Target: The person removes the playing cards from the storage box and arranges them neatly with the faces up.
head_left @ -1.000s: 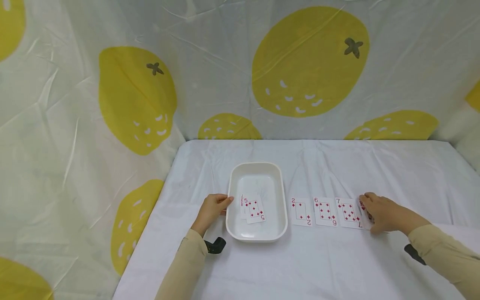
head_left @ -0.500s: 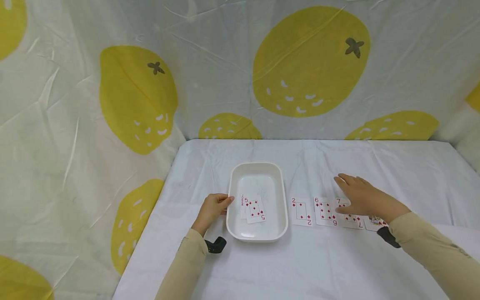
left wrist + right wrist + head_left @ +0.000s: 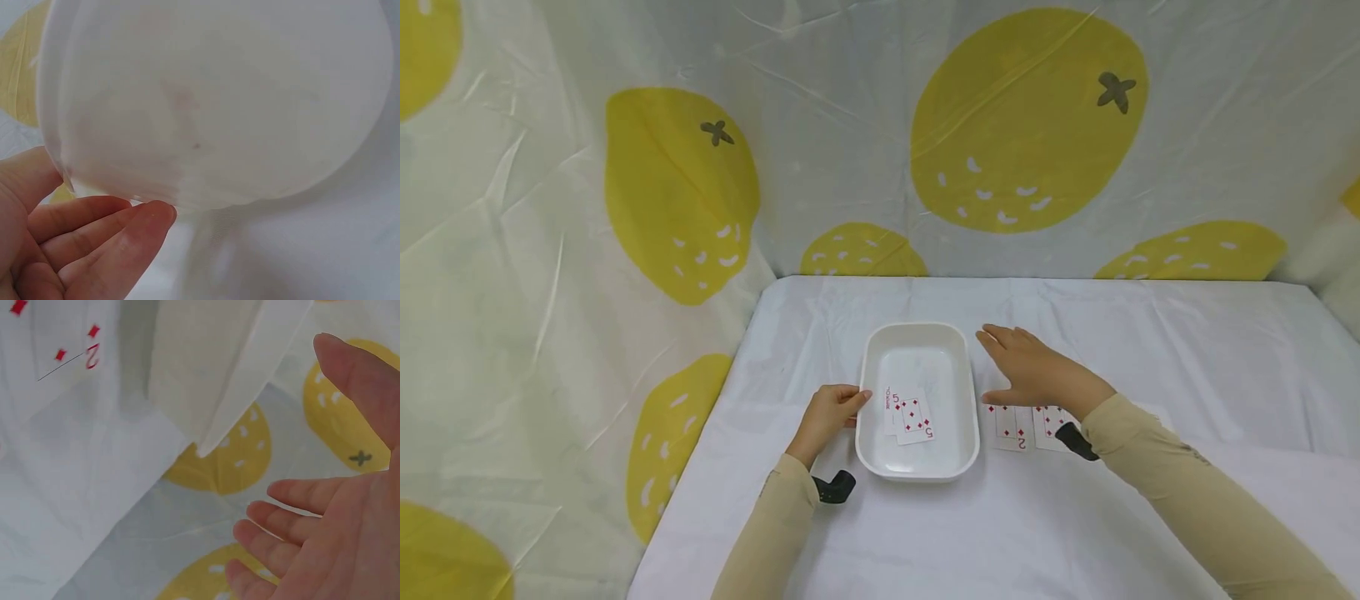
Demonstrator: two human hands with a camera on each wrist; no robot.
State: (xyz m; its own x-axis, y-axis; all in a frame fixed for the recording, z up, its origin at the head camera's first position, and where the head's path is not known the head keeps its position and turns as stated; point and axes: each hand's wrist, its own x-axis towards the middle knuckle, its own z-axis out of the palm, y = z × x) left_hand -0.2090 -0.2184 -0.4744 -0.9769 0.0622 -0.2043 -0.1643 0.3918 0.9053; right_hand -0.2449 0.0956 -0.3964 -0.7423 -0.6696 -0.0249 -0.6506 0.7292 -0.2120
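My left hand (image 3: 829, 418) grips the left rim of a white plastic tray (image 3: 917, 462). The left wrist view shows the thumb and fingers at the tray's edge. Inside lie a five of diamonds (image 3: 914, 419) and, partly beneath it, a joker (image 3: 890, 423). My right hand (image 3: 1037, 372) hovers just right of the tray; its fingers (image 3: 269, 547) are spread with nothing in them. Below that hand, a two of diamonds (image 3: 1010, 431) and a partly covered card with red diamonds (image 3: 1048, 431) lie on the cloth. The forearm hides most of the cards further right.
A white cloth covers the table (image 3: 955, 542). Behind and to the left hangs a curtain (image 3: 842, 125) printed with big yellow lemons. Each wrist carries a black camera mount (image 3: 835, 487).
My right hand has lifted off the rightmost card and moved left over the row, up to the tray's right side. The left hand and the tray have stayed put.
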